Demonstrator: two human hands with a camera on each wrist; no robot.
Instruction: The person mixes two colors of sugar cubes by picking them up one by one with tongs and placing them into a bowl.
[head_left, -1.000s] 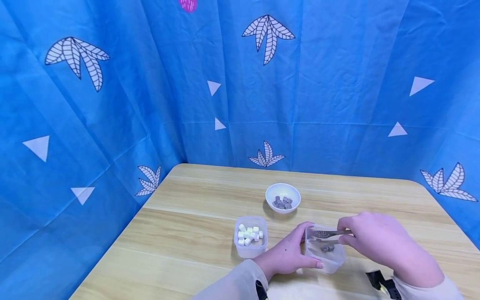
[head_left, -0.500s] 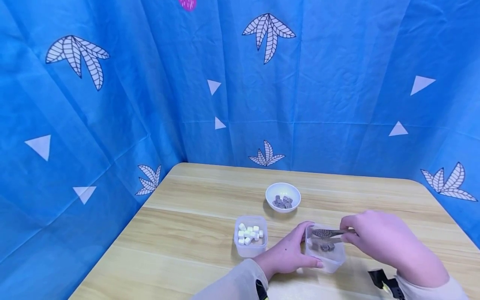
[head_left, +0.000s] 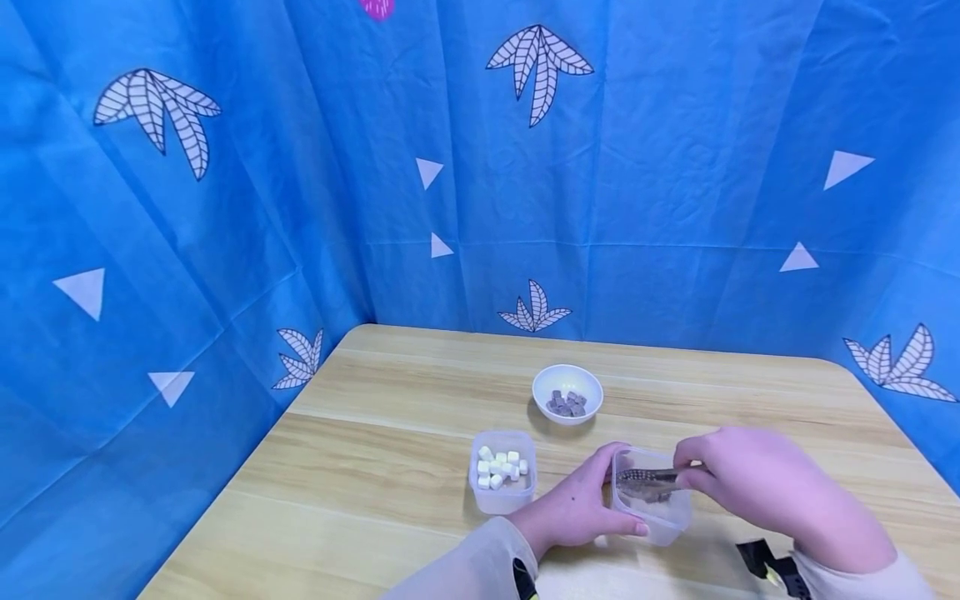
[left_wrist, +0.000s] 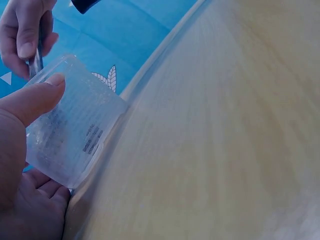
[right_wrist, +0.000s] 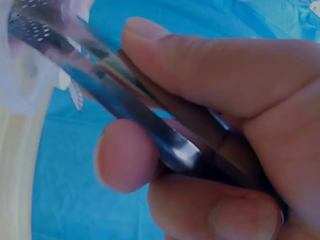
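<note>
In the head view, my left hand (head_left: 573,508) grips a clear square plastic container (head_left: 666,530), thumb on its near side and fingers round the far side. The left wrist view shows the thumb (left_wrist: 47,95) against the container's wall. With my right hand (head_left: 757,479) I hold metal tongs (head_left: 647,476), their perforated tips down inside this container. Their two arms lie close together, over a few grey-purple cubes (head_left: 660,497) that they partly hide. In the right wrist view, the tongs (right_wrist: 150,120) run between thumb and fingers; I cannot tell whether the tips pinch a cube.
A second plastic container (head_left: 503,503) with several white cubes (head_left: 501,468) stands left of my left hand. Behind it to the right is a white bowl (head_left: 567,375) holding several grey-purple cubes (head_left: 566,405). A blue curtain (head_left: 660,167) hangs behind the wooden table (head_left: 360,467).
The tongs have dipped lower in the container and their arms have drawn together. My right hand shifted slightly; the left hand keeps its grip.
</note>
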